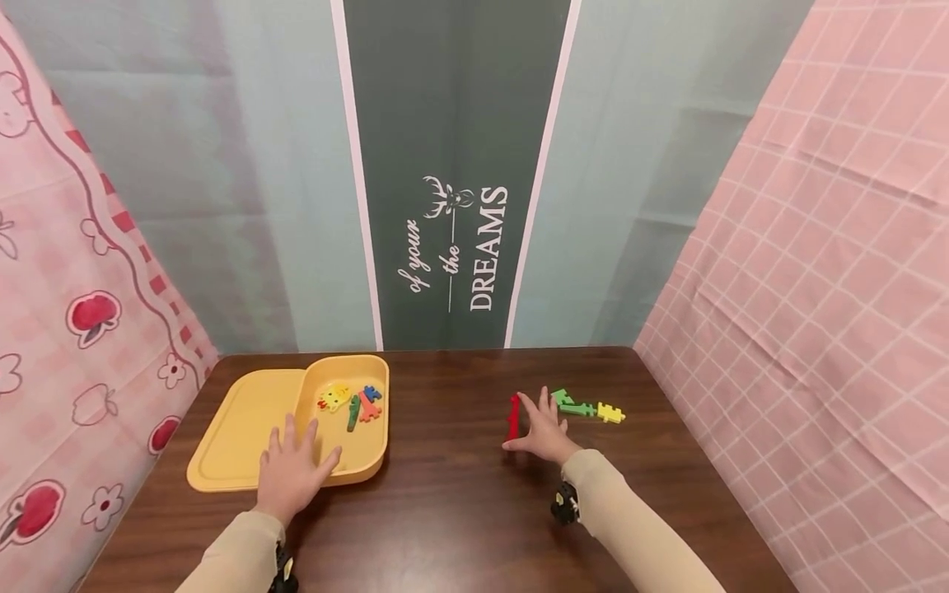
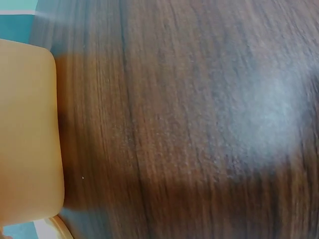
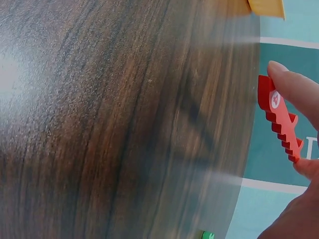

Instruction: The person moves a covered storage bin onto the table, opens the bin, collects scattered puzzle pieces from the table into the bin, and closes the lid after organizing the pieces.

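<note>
My right hand (image 1: 546, 434) pinches a slim red toy piece (image 1: 513, 418) by its two ends, between thumb and a finger. In the right wrist view this red piece (image 3: 280, 113) shows a stepped, notched edge and a round white mark near one end. My left hand (image 1: 291, 471) has its fingers spread over the near left side of a yellow box (image 1: 376, 461). Inside the box are a yellow animal-shaped piece (image 1: 334, 399), a dark green piece (image 1: 353, 413), a coral piece (image 1: 368, 407) and a blue piece (image 1: 373, 393). The left wrist view shows the box's outer wall (image 2: 30, 134).
A flat yellow tray or lid (image 1: 240, 424) lies against the box's left side. Beyond my right hand lie green notched pieces (image 1: 577, 408) and a yellow one (image 1: 610, 413) on the brown wooden table (image 1: 445, 511). Patterned cloths (image 1: 830, 272) hang around the table's back and sides.
</note>
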